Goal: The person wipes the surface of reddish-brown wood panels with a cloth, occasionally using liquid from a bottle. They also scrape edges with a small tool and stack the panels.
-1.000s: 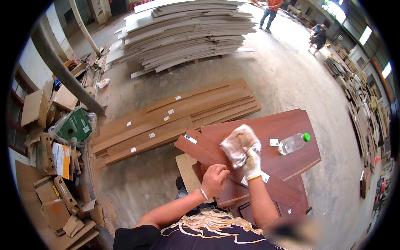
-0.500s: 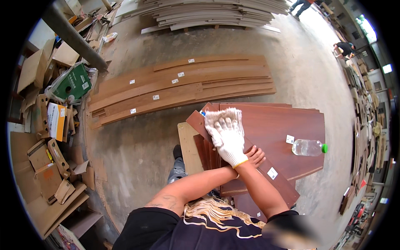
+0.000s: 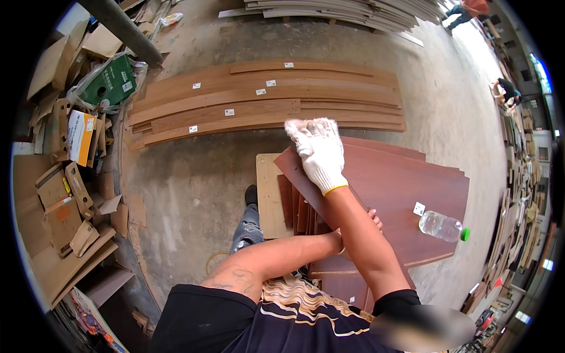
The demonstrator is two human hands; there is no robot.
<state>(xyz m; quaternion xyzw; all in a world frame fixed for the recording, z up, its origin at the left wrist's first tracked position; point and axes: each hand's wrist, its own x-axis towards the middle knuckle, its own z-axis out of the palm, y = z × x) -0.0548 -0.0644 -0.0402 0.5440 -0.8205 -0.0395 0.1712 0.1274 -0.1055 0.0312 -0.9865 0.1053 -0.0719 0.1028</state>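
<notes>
**Glove on, right hand out over the sheets**

Head view: the white glove, a second ago loose and bunched in the fingers, now sits fully on the right hand (image 3: pixel 321 154). Its fingers are stretched flat, gripping nothing, over the far-left corner of the red-brown sheet stack (image 3: pixel 412 188); contact unclear. The left hand (image 3: pixel 373 221) is tucked under the right forearm with only fingertips showing, so its grip can't be told. A plastic bottle (image 3: pixel 441 226) lies near the stack's right edge. Light veneer strips (image 3: pixel 265 103) are on the floor beyond, cardboard boxes (image 3: pixel 65 176) at left. Nothing blocks the sheets.

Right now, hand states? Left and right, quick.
Left hand: bare, mostly hidden behind the right forearm; cannot tell.
Right hand: white glove on, fingers extended, open, holding nothing, over the reddish-brown panel.
</notes>
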